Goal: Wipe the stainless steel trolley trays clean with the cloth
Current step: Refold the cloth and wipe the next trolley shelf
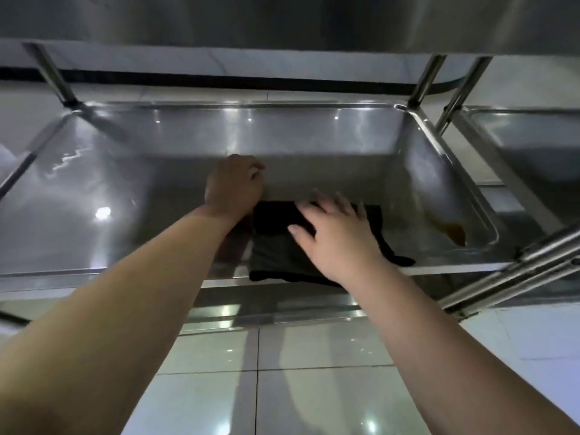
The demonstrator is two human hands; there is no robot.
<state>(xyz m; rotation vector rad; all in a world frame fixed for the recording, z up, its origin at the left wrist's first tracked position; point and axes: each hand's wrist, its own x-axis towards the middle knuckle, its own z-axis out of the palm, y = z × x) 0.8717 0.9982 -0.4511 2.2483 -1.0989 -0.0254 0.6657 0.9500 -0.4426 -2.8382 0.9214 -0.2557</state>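
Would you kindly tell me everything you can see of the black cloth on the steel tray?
The black fabric cloth lies folded, roughly square on the stainless steel trolley tray, its near edge hanging over the front rim, a corner trailing right. The right hand presses it with spread straight fingers; the curled left hand sits beside it.

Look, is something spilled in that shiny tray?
Yes. A brown puddle sits in the trolley tray's near right corner, right of the black cloth under the right hand. It stains the otherwise shiny steel.
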